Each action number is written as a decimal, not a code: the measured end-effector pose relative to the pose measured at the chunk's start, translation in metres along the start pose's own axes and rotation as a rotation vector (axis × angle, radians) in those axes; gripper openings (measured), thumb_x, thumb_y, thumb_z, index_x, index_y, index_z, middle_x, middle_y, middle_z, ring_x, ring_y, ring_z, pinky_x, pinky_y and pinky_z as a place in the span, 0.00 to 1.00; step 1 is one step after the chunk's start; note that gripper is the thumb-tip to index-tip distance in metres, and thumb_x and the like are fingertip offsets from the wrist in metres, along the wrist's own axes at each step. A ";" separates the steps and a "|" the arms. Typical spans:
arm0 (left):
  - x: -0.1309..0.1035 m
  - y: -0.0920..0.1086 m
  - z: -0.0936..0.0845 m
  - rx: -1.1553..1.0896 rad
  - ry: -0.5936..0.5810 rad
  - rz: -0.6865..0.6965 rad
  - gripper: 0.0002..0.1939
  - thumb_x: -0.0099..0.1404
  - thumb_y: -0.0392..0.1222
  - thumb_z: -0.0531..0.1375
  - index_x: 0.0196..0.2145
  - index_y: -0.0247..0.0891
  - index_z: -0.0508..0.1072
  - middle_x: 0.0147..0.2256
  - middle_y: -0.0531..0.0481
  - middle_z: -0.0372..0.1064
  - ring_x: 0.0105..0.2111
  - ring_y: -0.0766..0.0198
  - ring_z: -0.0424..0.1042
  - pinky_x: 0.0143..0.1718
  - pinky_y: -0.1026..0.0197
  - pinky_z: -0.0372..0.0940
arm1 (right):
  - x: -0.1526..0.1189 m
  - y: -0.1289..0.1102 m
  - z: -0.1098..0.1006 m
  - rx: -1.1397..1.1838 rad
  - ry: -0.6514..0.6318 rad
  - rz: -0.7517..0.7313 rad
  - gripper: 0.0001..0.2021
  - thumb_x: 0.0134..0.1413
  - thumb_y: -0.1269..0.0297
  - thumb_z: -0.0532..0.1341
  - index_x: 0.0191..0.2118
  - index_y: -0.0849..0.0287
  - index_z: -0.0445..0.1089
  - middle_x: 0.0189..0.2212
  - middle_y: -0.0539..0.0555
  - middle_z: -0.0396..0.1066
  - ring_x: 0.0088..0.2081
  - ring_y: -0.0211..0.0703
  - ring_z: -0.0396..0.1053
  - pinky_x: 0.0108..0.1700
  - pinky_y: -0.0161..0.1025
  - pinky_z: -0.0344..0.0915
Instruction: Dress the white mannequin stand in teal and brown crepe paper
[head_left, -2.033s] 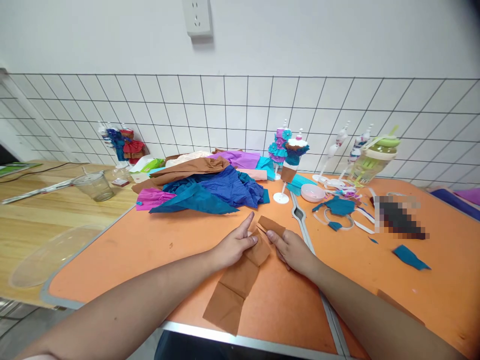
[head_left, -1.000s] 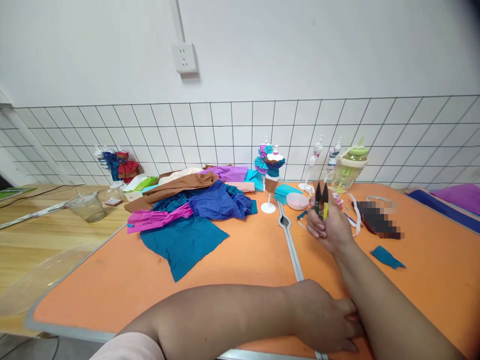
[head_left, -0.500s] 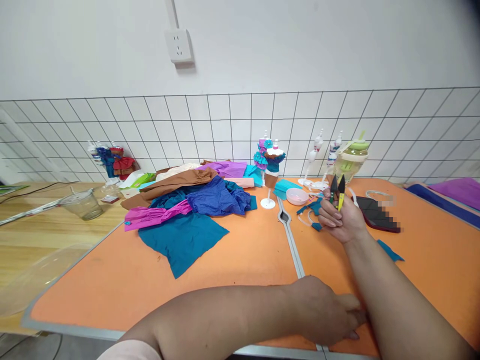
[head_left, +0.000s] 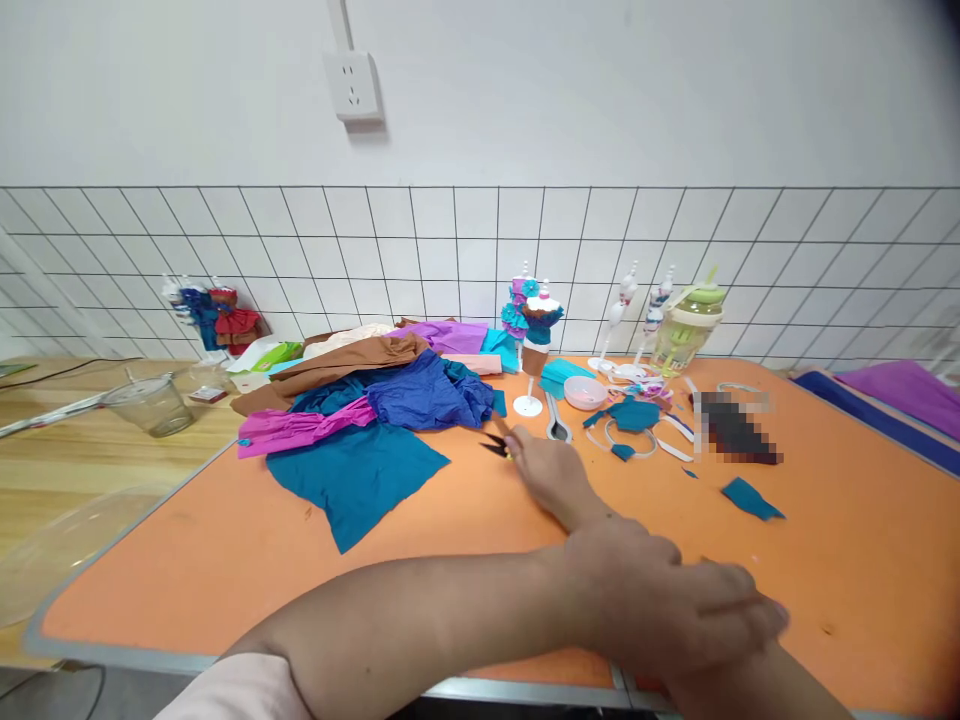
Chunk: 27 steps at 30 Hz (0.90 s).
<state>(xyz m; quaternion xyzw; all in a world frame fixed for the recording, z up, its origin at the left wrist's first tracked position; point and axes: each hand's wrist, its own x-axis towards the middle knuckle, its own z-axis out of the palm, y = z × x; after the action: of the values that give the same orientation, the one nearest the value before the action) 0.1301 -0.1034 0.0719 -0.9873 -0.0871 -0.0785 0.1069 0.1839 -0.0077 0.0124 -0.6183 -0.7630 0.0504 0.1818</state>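
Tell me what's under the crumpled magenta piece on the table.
A dark teal sheet spreads out toward the near edge from beneath the magenta piece. Anything else under its middle is covered, so I can't tell.

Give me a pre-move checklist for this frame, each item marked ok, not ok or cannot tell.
1. Snips in the right hand: ok.
2. Snip blades off the flat teal sheet: ok, they sit to its right.
3. Arms uncrossed: not ok, the left hand crosses over the right forearm.
4. Left hand empty: cannot tell, its palm side is hidden.
5. Lid on the green-topped bottle: ok.
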 end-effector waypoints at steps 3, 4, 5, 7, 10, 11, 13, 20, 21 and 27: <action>0.024 -0.019 -0.003 -0.235 -0.107 -0.115 0.24 0.72 0.41 0.41 0.63 0.47 0.58 0.63 0.55 0.57 0.41 0.63 0.73 0.23 0.60 0.62 | 0.000 -0.019 0.008 -0.094 -0.081 -0.096 0.18 0.68 0.54 0.45 0.45 0.56 0.68 0.31 0.58 0.77 0.32 0.48 0.74 0.31 0.36 0.56; 0.034 -0.025 0.000 -0.314 -0.128 -0.113 0.24 0.72 0.43 0.41 0.64 0.46 0.56 0.63 0.55 0.58 0.46 0.61 0.72 0.23 0.61 0.62 | 0.000 -0.021 0.009 -0.118 -0.099 -0.115 0.18 0.68 0.54 0.45 0.44 0.56 0.68 0.31 0.58 0.77 0.32 0.47 0.74 0.31 0.36 0.56; 0.044 -0.030 0.004 -0.370 -0.156 -0.094 0.24 0.73 0.45 0.41 0.64 0.46 0.55 0.63 0.54 0.58 0.52 0.59 0.69 0.24 0.62 0.63 | 0.001 -0.021 0.010 -0.139 -0.110 -0.127 0.18 0.68 0.54 0.44 0.45 0.56 0.68 0.31 0.58 0.78 0.32 0.47 0.74 0.30 0.35 0.56; 0.064 -0.037 0.017 -0.411 -0.208 -0.056 0.24 0.72 0.45 0.44 0.63 0.43 0.59 0.64 0.52 0.56 0.58 0.57 0.64 0.29 0.60 0.65 | 0.001 -0.020 0.011 -0.170 -0.120 -0.150 0.19 0.69 0.54 0.43 0.46 0.57 0.67 0.32 0.58 0.78 0.32 0.47 0.75 0.29 0.35 0.56; 0.092 -0.035 0.038 -0.467 -0.177 0.020 0.27 0.71 0.46 0.46 0.65 0.41 0.54 0.65 0.52 0.53 0.59 0.56 0.61 0.32 0.57 0.66 | 0.001 -0.014 0.011 -0.190 -0.122 -0.187 0.19 0.69 0.54 0.42 0.47 0.56 0.66 0.34 0.57 0.78 0.33 0.47 0.75 0.28 0.35 0.55; 0.101 -0.032 0.045 -0.462 -0.214 0.020 0.28 0.70 0.47 0.48 0.65 0.41 0.55 0.64 0.50 0.54 0.58 0.55 0.62 0.32 0.57 0.66 | 0.000 -0.012 0.011 -0.190 -0.120 -0.197 0.19 0.69 0.54 0.42 0.46 0.56 0.66 0.34 0.56 0.78 0.34 0.47 0.75 0.29 0.35 0.54; 0.117 -0.026 0.055 -0.414 -0.347 -0.004 0.28 0.66 0.48 0.54 0.63 0.41 0.59 0.60 0.45 0.61 0.54 0.51 0.66 0.31 0.56 0.66 | -0.001 -0.006 0.009 -0.184 -0.106 -0.204 0.19 0.70 0.55 0.41 0.46 0.56 0.65 0.35 0.55 0.78 0.34 0.47 0.75 0.29 0.35 0.54; 0.151 -0.024 0.080 -0.544 -0.620 0.072 0.19 0.59 0.46 0.62 0.47 0.38 0.69 0.46 0.45 0.70 0.41 0.58 0.71 0.30 0.60 0.63 | 0.000 0.010 0.003 -0.148 -0.065 -0.116 0.21 0.70 0.56 0.37 0.47 0.57 0.64 0.32 0.56 0.77 0.33 0.46 0.75 0.29 0.35 0.51; 0.152 -0.025 0.082 -0.562 -0.655 0.109 0.13 0.60 0.45 0.61 0.41 0.37 0.70 0.42 0.47 0.71 0.40 0.60 0.71 0.30 0.62 0.63 | 0.000 0.010 0.003 -0.142 -0.067 -0.107 0.21 0.70 0.56 0.38 0.47 0.57 0.64 0.33 0.56 0.77 0.34 0.46 0.74 0.29 0.35 0.51; 0.115 -0.027 0.044 -0.550 -0.179 -0.195 0.13 0.71 0.48 0.45 0.45 0.45 0.65 0.43 0.52 0.72 0.37 0.62 0.71 0.25 0.61 0.58 | 0.000 0.011 0.007 -0.099 -0.145 -0.099 0.18 0.69 0.54 0.44 0.47 0.56 0.67 0.33 0.54 0.76 0.36 0.44 0.74 0.33 0.36 0.60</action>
<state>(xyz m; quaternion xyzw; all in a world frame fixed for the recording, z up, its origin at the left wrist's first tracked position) 0.2430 -0.0496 0.0550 -0.9691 -0.1662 -0.0220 -0.1808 0.1914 -0.0044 0.0024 -0.5828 -0.8053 0.0480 0.0976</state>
